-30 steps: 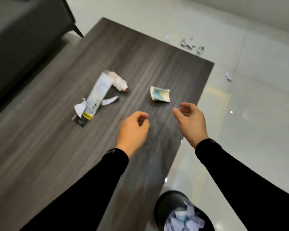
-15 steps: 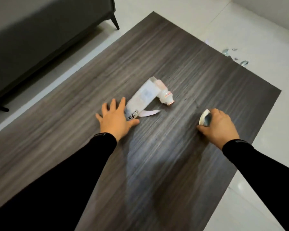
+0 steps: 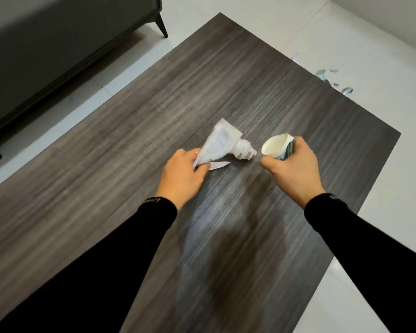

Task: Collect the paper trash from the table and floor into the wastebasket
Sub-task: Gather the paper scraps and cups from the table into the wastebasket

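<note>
My left hand is closed on the near end of a long white paper strip and lifts it off the dark wooden table. A small white scrap lies on the table just under that hand's fingers. A white crumpled piece with pink marks rests beside the strip's far end. My right hand holds a curled paper piece, cream inside and blue-green outside, just above the table. The wastebasket is out of view.
Several small blue-white paper scraps lie on the pale tiled floor beyond the table's far right edge. A dark grey sofa with a slanted leg stands at the upper left, across a strip of floor.
My left hand has closed on the white strip and raised its near end. My right hand has lifted the curled paper off the table and turned its open side up.
</note>
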`<act>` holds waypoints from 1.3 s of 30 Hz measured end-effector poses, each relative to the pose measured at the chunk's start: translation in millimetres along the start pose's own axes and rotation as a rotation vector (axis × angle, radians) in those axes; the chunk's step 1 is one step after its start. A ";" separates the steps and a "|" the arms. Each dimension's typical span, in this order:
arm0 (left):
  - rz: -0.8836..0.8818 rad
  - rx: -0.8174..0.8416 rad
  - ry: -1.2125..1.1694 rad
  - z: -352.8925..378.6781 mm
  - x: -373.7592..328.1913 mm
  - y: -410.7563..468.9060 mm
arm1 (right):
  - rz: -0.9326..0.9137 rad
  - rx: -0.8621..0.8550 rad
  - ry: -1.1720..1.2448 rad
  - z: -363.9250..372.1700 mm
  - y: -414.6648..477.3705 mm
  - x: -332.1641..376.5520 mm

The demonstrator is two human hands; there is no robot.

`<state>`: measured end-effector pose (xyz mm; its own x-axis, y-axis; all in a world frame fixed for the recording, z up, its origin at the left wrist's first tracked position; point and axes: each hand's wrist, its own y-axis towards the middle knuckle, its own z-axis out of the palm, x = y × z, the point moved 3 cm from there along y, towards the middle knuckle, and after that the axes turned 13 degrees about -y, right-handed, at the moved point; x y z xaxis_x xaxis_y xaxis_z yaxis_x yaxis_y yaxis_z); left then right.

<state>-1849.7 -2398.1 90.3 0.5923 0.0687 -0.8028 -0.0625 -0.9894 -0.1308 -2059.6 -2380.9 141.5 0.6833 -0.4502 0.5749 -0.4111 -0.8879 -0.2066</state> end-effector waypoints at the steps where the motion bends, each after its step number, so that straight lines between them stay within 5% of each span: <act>1: -0.025 0.063 0.049 11.9 -0.3 3.0 | 0.020 0.005 0.007 -0.3 -5.4 -7.0; 7: -0.034 0.030 0.203 35.5 -6.7 0.1 | 0.091 0.099 0.020 -2.2 -37.6 -55.8; 13: 0.241 -0.045 0.068 14.2 -65.6 -48.4 | 0.101 0.001 -0.003 -32.3 -71.5 -85.2; 22: 0.585 0.305 0.074 25.5 -184.5 -204.7 | 0.428 -0.049 0.275 -105.4 -209.6 -176.0; 31: 0.231 0.643 0.248 145.4 -153.0 -383.8 | 0.654 0.034 0.299 -121.1 -358.0 -291.4; 39: -0.081 0.828 0.471 254.8 -29.7 -469.2 | 0.866 0.189 0.380 -5.1 -450.2 -401.5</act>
<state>-2042.6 -1903.4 27.3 0.8710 -0.1041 -0.4801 -0.4485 -0.5673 -0.6906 -2151.9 -1799.9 7.8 -0.0661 -0.9251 0.3739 -0.5547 -0.2774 -0.7845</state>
